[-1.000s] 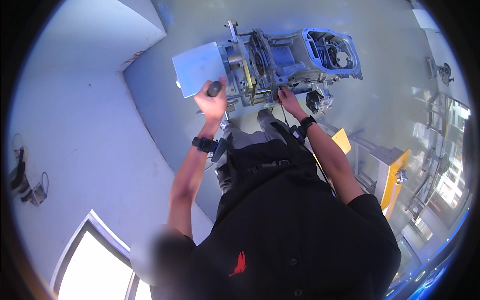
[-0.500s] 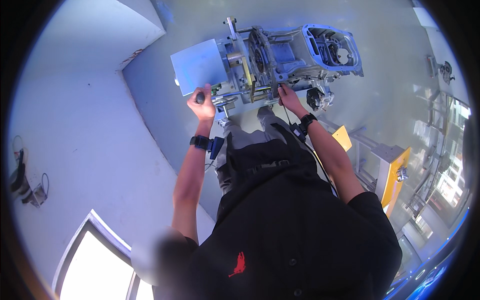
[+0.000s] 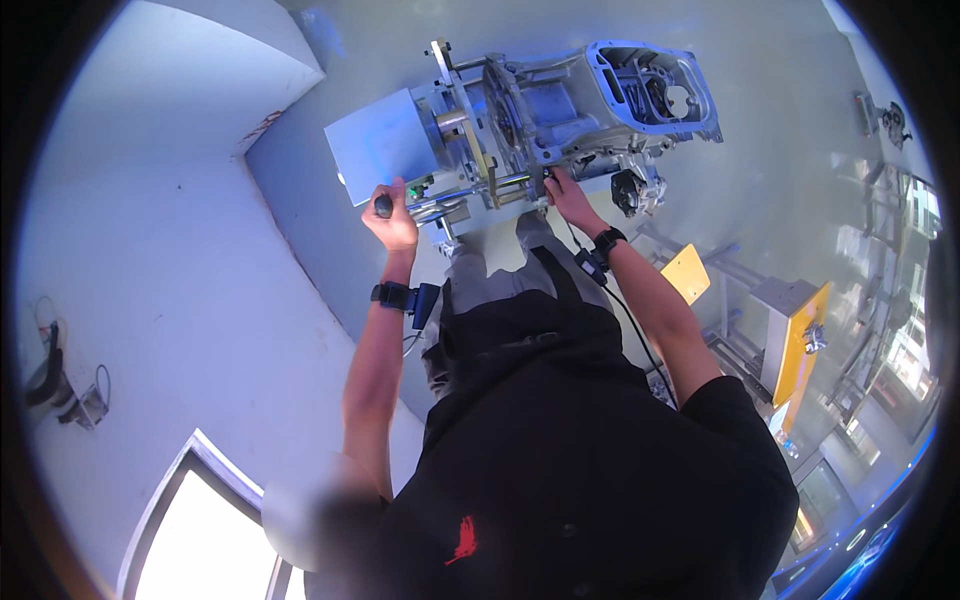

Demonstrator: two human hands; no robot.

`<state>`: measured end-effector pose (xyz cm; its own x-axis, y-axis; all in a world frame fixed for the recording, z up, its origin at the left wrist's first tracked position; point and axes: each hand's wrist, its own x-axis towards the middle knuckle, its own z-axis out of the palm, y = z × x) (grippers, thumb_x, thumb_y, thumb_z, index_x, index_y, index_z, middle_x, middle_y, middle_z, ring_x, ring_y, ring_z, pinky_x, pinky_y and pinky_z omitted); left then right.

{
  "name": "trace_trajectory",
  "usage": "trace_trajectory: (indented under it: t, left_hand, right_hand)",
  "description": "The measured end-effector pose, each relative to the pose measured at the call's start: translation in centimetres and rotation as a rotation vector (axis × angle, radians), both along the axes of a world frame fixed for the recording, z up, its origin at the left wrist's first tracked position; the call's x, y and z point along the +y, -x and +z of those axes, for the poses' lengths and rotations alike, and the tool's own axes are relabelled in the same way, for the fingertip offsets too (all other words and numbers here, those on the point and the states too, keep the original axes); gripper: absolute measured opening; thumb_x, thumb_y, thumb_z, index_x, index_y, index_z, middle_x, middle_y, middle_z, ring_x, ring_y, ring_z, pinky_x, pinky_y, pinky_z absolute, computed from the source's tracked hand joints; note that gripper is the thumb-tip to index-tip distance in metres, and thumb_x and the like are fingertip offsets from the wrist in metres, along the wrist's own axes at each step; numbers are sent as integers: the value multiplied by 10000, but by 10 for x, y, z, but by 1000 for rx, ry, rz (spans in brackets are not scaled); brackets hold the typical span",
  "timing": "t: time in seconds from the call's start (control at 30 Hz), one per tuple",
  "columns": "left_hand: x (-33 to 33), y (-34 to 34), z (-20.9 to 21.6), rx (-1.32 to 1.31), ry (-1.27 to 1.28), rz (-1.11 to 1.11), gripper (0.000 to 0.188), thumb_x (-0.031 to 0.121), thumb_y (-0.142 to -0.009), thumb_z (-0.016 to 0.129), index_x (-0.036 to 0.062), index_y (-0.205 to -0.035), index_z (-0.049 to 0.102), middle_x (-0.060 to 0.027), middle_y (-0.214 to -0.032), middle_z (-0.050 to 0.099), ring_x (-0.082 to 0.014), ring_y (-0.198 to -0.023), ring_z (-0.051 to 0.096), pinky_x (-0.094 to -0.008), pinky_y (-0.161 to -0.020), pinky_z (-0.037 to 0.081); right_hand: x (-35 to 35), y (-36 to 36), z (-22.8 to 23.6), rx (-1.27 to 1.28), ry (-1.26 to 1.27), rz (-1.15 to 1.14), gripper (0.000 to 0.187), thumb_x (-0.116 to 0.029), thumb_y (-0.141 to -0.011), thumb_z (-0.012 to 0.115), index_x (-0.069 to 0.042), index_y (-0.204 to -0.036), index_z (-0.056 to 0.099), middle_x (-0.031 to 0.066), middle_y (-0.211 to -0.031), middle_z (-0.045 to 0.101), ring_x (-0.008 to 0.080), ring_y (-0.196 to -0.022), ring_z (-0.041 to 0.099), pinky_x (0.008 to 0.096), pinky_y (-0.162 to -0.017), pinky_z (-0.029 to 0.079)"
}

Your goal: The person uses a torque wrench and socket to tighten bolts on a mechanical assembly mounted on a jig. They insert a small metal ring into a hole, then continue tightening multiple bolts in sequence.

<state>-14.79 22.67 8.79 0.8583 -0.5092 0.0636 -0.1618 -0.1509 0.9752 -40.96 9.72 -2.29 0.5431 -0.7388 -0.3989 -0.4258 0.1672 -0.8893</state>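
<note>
A silver gearbox housing (image 3: 560, 105) with an open, ribbed right end is mounted on a stand in front of me. My left hand (image 3: 392, 222) is closed round a dark, round-ended handle (image 3: 384, 206), below a flat pale-blue panel (image 3: 380, 145). From beside that hand a slim metal shaft (image 3: 468, 191) runs rightward to the housing's flange; the fist hides how the two join. My right hand (image 3: 570, 200) has its fingers pinched together at the shaft's far end, against the flange's lower edge. What lies between those fingertips is hidden.
A dark round part (image 3: 628, 192) hangs below the housing, right of my right hand. Further right stands a metal frame with yellow panels (image 3: 800, 340). A white wall (image 3: 200, 260) borders the left side. A cable (image 3: 635, 325) runs along my right forearm.
The view has shifted slightly, so the housing and both hands sit a little further left. Both hands keep their grips; the left wrist looks slightly lower beside the panel.
</note>
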Motion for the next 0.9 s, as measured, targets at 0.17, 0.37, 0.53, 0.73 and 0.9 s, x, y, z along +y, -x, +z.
trace_trajectory:
  t: [0.17, 0.37, 0.53, 0.73, 0.9]
  left_hand:
    - [7, -2, -7, 122, -72, 24, 358, 164, -834, 577, 14, -544, 429, 40, -509, 334, -55, -521, 285, -251, -459, 239]
    - [7, 3, -3, 113, -54, 51, 359, 162, -838, 557, 35, -538, 406, 29, -500, 362, -68, -496, 300, -258, -458, 251]
    - [1, 7, 3, 181, 8, 66, 362, 155, -810, 580, 114, -533, 349, 51, -490, 314, -46, -464, 263, -230, -446, 202]
    - [4, 4, -3, 224, 36, 129, 333, 150, -807, 566, 113, -553, 354, 41, -494, 314, -61, -463, 282, -238, -452, 228]
    - [2, 5, -3, 253, 46, 114, 338, 149, -810, 559, 111, -551, 345, 37, -490, 307, -67, -454, 284, -243, -451, 242]
  right_hand:
    - [8, 0, -6, -111, 229, -70, 265, -228, -909, 450, -28, -1082, 457, 51, -721, 528, 126, -636, 516, 275, -615, 441]
    - [-10, -6, 28, -27, -428, -94, 229, -275, -919, 431, -53, -880, 471, 1, -624, 466, 86, -475, 403, 241, -419, 325]
    - [-21, -6, 39, 96, -708, -104, 314, -346, -928, 378, -52, -883, 481, 20, -610, 463, 117, -468, 404, 265, -420, 331]
    - [-19, 37, 28, 143, 55, -65, 348, -296, -915, 415, -68, -1174, 457, 149, -914, 587, 253, -817, 574, 352, -732, 425]
    - [-5, 34, 5, -27, 52, -5, 325, -240, -910, 437, -88, -1198, 440, 132, -899, 577, 223, -782, 559, 335, -697, 419]
